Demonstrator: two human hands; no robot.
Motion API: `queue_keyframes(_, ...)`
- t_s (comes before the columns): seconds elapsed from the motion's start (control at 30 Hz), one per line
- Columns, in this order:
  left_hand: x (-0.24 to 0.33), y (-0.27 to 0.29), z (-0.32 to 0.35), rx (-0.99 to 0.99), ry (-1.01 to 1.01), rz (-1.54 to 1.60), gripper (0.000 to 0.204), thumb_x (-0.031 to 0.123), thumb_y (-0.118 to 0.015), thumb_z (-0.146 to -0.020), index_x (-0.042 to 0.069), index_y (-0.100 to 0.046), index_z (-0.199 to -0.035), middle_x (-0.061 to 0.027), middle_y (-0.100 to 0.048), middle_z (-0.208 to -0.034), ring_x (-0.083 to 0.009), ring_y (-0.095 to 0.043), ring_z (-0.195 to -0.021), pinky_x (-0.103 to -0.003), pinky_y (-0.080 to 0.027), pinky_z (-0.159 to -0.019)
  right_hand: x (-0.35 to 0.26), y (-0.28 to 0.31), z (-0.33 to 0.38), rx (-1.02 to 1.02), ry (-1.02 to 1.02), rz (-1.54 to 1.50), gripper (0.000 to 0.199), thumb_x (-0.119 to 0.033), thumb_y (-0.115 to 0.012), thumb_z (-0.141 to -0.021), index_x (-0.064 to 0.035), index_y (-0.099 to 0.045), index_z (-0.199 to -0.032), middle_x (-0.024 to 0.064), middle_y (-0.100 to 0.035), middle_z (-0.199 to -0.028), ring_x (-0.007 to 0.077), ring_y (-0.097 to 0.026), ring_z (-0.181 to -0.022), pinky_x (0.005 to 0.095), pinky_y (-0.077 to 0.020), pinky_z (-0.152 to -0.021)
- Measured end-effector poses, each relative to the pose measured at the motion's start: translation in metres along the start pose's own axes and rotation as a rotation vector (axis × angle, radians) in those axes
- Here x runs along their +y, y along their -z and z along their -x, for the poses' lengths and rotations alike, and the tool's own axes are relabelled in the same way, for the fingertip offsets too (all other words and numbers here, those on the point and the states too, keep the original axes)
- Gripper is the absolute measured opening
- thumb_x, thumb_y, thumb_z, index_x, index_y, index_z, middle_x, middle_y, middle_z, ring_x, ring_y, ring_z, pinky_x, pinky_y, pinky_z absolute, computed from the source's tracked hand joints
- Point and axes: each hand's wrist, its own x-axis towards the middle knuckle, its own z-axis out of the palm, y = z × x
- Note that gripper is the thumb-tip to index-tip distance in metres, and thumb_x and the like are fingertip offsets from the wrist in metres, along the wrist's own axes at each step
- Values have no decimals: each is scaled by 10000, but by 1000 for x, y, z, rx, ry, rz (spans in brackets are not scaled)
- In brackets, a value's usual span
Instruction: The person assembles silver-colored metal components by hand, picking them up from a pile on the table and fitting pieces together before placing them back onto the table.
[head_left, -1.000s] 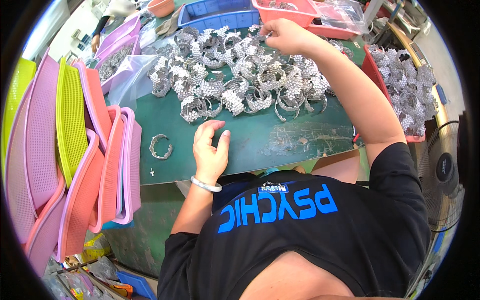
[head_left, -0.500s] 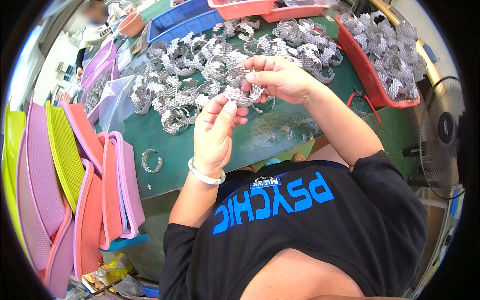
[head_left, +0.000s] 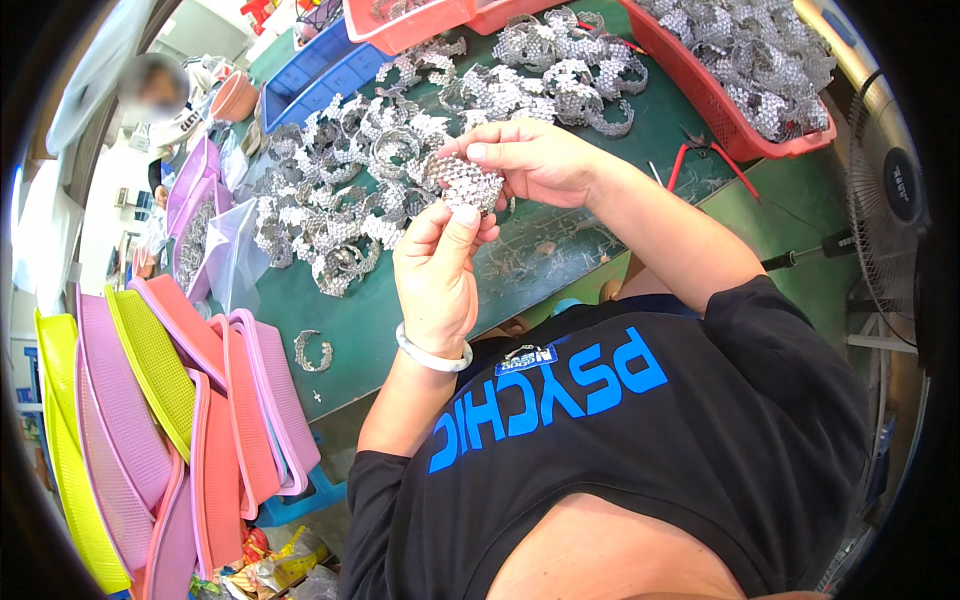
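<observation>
A silver cuff bracelet (head_left: 466,186) with a scale-like metal pattern is held up between both hands over the near side of the green table. My left hand (head_left: 440,265) pinches its lower edge, thumb on top. My right hand (head_left: 545,165) grips its upper right side, with its far fingertips partly hidden behind the metal. Just beyond my hands spreads a loose pile of similar silver cuffs (head_left: 395,150). One separate cuff (head_left: 314,351) lies by itself near the table's left front edge, with a tiny silver piece (head_left: 317,396) beside it.
Red-handled pliers (head_left: 690,160) lie right of my hands, near a red basket (head_left: 650,40) heaped with cuffs. A fan (head_left: 900,190) stands far right. Stacked coloured baskets (head_left: 200,400) crowd the left. Blue trays (head_left: 335,80) stand at the back; another person (head_left: 180,125) is far left.
The cuff has been turned, so its broad patterned face now shows. Both hands stay closed on it, shifted only slightly. The whole view has tilted and shifted.
</observation>
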Motion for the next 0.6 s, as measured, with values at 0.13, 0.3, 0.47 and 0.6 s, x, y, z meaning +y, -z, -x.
queue_keyframes(0.13, -4, 2, 0, -21, -6, -30, 121, 75, -537, -856, 30, -569, -964, -98, -614, -921, -181, -596, -761, -307, -497, -689, 4, 4, 2, -13, 10, -30, 335, -227, -479, -893, -38, -511, -1168, 30, -594, -966, 98, -548, -772, 230, -433, -610)
queue_keyframes(0.3, -5, -3, -1, -29, -5, -32, 118, 70, -542, -852, 31, -571, -960, -101, -616, -921, -181, -598, -760, -306, -500, -688, 7, 8, 4, -10, 15, -40, 330, -230, -473, -897, -39, -518, -1163, 37, -595, -972, 101, -553, -783, 232, -438, -613)
queue_keyframes(0.47, -6, -5, -1, -39, -6, -39, 120, 67, -543, -851, 25, -573, -959, -104, -615, -921, -179, -598, -759, -302, -501, -687, 8, 9, 5, -7, 11, -50, 332, -235, -470, -899, -40, -518, -1163, 44, -594, -979, 110, -560, -801, 240, -445, -625)
queue_keyframes(0.6, -6, -5, -1, -33, -7, -40, 121, 65, -545, -850, 19, -577, -957, -105, -616, -919, -179, -598, -759, -301, -501, -688, 8, 8, 6, -2, 18, -56, 337, -235, -467, -900, -34, -511, -1167, 50, -592, -984, 118, -563, -808, 248, -451, -633)
